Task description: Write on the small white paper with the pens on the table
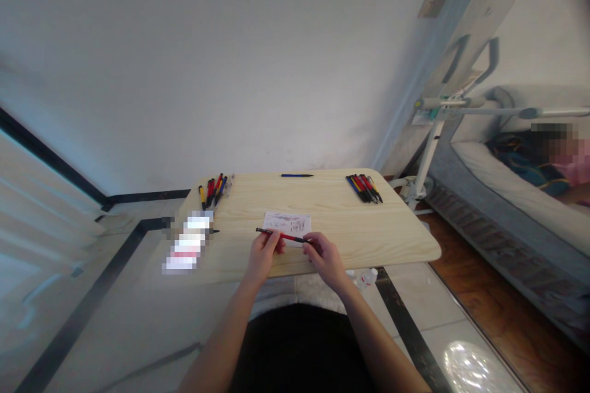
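Left hand (264,252) and right hand (325,252) pinch closed on one red pen (290,237) above one sheet (295,223); beyond lie one blue pen (295,175), two pen bunches (363,188).

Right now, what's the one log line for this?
left hand: gripping red pen; right hand: pinching pen's right end; table: marked paper, blue pen, left pen bunch, right pen bunch

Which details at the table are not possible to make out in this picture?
In the head view:
Paper: its marks, too small and blurred to read.
Red pen: part of its barrel, hidden by the left hand.
Left pen cluster: exact count, because pens overlap.
Left-side item: identity, hidden by pixelation.
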The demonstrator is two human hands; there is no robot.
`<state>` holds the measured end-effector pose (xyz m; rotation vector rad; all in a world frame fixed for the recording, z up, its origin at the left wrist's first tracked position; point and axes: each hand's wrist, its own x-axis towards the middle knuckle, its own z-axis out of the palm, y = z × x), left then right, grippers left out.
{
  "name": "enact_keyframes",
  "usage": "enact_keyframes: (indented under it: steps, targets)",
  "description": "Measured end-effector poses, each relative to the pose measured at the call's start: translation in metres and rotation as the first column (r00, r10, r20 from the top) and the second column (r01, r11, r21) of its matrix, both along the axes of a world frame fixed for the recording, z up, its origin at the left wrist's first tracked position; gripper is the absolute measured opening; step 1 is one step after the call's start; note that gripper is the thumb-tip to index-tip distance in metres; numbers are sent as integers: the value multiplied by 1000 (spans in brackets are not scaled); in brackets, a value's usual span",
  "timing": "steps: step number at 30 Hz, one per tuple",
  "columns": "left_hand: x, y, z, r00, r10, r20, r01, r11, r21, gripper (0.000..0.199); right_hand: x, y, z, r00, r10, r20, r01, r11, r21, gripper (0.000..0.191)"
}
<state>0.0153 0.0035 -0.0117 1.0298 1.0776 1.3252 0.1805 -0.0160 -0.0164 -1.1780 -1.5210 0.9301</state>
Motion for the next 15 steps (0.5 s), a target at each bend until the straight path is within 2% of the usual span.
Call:
enact_keyframes:
  steps: [7, 15]
  targets:
    - [-1, -1, 2, 998, -45, -45, 46, 999, 20, 28, 0, -1, 2, 997, -5, 73, 5, 1000, -6, 16]
    - [-2, -2, 1, 998, -62, 11, 62, 998, 14, 28, 1, -2, 3, 989, 13, 145, -13, 1000, -2, 27]
